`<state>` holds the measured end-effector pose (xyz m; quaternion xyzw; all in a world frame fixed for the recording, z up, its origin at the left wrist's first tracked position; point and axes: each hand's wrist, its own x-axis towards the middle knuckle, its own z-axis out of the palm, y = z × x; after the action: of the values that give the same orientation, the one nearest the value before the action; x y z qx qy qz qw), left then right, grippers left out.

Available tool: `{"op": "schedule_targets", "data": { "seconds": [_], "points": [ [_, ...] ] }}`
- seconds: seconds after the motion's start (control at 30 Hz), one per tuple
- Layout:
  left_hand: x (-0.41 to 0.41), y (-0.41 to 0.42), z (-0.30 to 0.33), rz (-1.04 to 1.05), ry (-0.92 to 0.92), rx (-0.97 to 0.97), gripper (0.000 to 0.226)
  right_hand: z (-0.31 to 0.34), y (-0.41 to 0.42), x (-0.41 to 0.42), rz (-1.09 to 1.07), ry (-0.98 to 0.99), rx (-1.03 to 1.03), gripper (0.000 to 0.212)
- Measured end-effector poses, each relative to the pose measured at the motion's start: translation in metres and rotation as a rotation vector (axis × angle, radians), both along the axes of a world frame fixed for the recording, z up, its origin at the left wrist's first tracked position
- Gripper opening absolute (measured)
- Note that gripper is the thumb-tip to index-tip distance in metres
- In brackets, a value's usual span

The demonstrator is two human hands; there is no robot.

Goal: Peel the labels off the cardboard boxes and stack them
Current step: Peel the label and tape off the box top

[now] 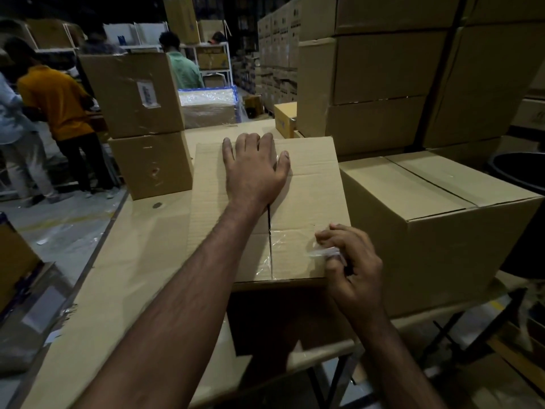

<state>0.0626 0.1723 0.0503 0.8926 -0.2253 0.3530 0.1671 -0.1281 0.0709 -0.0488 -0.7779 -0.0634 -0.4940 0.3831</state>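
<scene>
Cardboard everywhere: tall wall of brown cartons (392,69) stacked at back right, another closed carton (436,231) just right of centre. Cardboard-covered surface (141,261) running from near left to far middle, carrying a two-high stack of boxes (138,122) at far left, the upper one bearing a pale label (148,93) on its near face. Centre stage, the worked cardboard box (298,202), plain brown, ribbed, standing on the surface with its long axis pointing away from the viewer, centre seam running the same way. Clear tape (275,255) glinting across the near end of that seam. Left hand (255,169) flat on the far half of the lid, fingers spread, pressing down. Right hand (351,258) at the near right corner, grip pinching a crumpled strip of clear film (324,252).
</scene>
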Motion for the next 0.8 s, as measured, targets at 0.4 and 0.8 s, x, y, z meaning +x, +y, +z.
{"op": "schedule_targets", "data": {
  "seconds": [0.4, 0.8],
  "points": [
    [0.002, 0.0, 0.001, -0.001, 0.003, 0.049, 0.063, 0.024, 0.011, 0.0, -0.283, 0.308, -0.317, 0.052],
    [0.004, 0.0, 0.003, -0.01, 0.027, 0.068, 0.064, 0.034, 0.026, 0.002, -0.375, 0.37, -0.275, 0.051]
  ]
}}
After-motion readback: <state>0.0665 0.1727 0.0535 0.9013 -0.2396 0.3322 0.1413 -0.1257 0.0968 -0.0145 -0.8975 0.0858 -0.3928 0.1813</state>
